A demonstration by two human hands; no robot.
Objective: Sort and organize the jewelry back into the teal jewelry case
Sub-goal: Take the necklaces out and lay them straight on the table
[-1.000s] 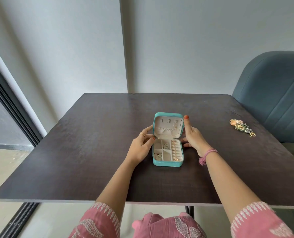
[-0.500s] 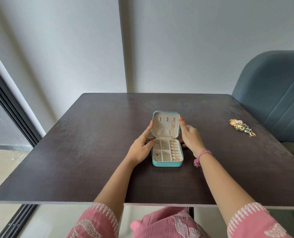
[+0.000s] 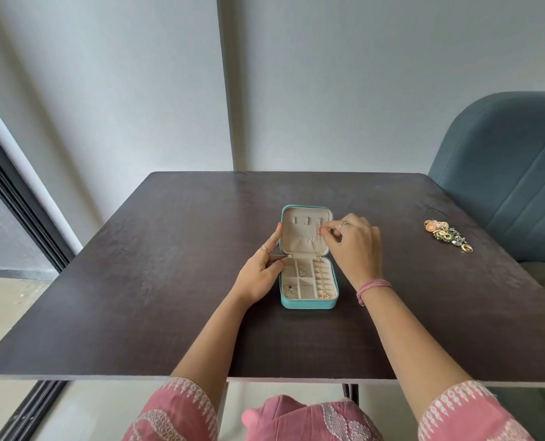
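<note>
Right hand (image 3: 355, 246) shifted within the last second from bracing the lid's edge to pinching at the rightmost hook inside the lid (image 3: 306, 229), apparently on a thin chain (image 3: 319, 265) hanging down into the tray; suggests necklace hanging is under way. Left hand (image 3: 263, 270) steadying the case (image 3: 309, 303) at 9 o'clock, forefinger straight along the lid, thumb at the hinge. Loose jewelry (image 3: 447, 234) well apart at 3 o'clock on the table (image 3: 137, 281).
</note>
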